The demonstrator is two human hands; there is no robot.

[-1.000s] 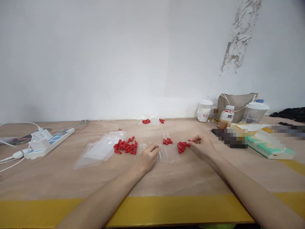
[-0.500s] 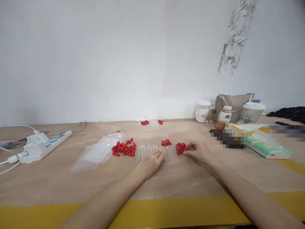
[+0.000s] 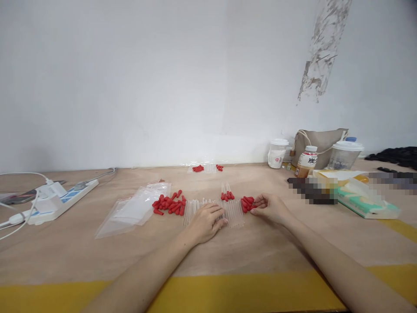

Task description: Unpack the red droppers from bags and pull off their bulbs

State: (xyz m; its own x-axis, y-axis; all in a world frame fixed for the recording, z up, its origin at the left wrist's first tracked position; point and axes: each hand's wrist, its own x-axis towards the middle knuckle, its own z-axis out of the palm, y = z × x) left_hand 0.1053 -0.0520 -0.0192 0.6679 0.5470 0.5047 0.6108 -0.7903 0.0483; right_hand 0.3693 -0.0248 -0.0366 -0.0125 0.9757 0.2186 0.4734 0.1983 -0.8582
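A row of thin clear glass tubes lies side by side on the table. My left hand rests flat across the middle of the row, its thumb apart from the fingers, hiding several tubes. At the row's right end is a small pile of red rubber bulbs. My right hand touches this pile from the right, with thumb and fingers curled round a bulb at its edge, partly hidden. Behind the row, several tubes with red bulbs fitted, the droppers, lie together. A larger heap of red bulbs sits left.
Clear zip bags lie left of the heap, and a white power strip is further left. A filled bag lies by the wall. Right stand a paper cup, a bottle, a plastic cup and a tissue pack.
My left hand has drawn slightly left and flattened, with its forefinger back from the right-hand tubes. My right hand stays at the small bulb pile, its fingers a little closer in.
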